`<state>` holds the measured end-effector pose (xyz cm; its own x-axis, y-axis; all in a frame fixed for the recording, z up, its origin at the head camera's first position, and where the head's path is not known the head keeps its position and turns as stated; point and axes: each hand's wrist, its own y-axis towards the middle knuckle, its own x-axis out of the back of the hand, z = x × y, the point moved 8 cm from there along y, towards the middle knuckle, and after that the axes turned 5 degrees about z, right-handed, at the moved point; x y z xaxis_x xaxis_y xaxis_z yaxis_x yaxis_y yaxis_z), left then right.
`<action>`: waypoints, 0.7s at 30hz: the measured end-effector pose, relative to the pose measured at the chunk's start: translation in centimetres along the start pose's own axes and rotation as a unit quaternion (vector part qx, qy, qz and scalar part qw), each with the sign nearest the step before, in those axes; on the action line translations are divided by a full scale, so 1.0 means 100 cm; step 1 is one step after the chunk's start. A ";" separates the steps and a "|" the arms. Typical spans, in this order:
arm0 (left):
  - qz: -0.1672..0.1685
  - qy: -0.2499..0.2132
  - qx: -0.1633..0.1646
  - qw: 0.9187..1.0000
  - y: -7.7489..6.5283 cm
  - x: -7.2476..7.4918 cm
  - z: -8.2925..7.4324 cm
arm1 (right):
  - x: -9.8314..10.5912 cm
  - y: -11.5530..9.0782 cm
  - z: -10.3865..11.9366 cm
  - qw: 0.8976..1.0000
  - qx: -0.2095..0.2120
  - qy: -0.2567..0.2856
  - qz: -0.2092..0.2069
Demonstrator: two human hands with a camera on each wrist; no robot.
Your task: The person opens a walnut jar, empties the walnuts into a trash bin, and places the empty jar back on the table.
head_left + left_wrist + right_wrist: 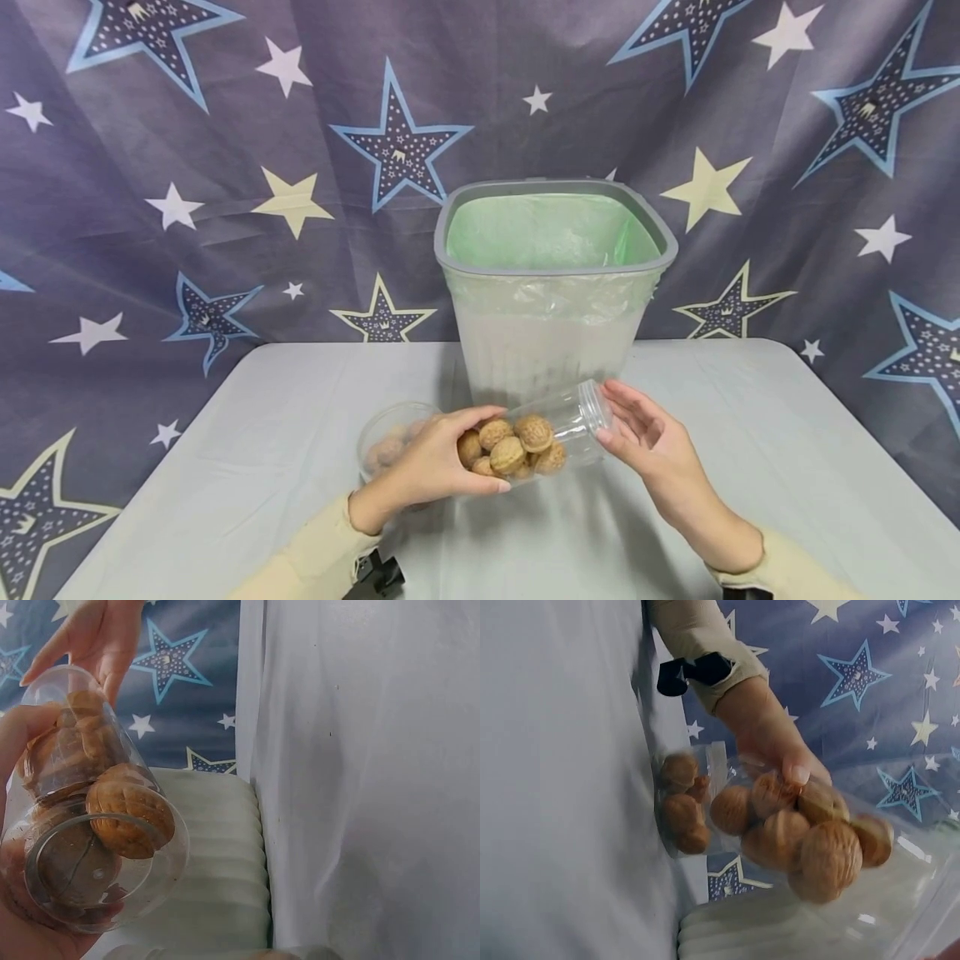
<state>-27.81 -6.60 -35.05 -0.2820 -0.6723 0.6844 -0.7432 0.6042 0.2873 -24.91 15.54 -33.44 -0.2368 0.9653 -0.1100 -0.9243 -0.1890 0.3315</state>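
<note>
Pale table (pixel 262 433) below, clear walnut jar (pixel 567 414) aslant in left grip (pixel 435 462).

Head view: the left hand (pixel 438 458) hides part of the clear bowl (pixel 363 437) and the base end of the jar (pixel 566 414). The floor of the bin (pixel 555 272) is concealed behind its front wall. Left wrist view: the left edge crops the left hand. Right wrist view: the frame cuts off the jar and nearly all of the right hand (pixel 660 458).
</note>
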 end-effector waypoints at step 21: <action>0.019 -0.004 -0.005 1.000 0.000 -0.002 0.001 | 0.003 0.013 0.006 0.958 0.164 -0.019 0.235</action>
<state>-27.79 -6.56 -35.22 -0.3143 -0.6525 0.6896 -0.7257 0.6334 0.2686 -26.01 15.69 -32.46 -0.5871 0.7943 0.1563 -0.5725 -0.5439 0.6136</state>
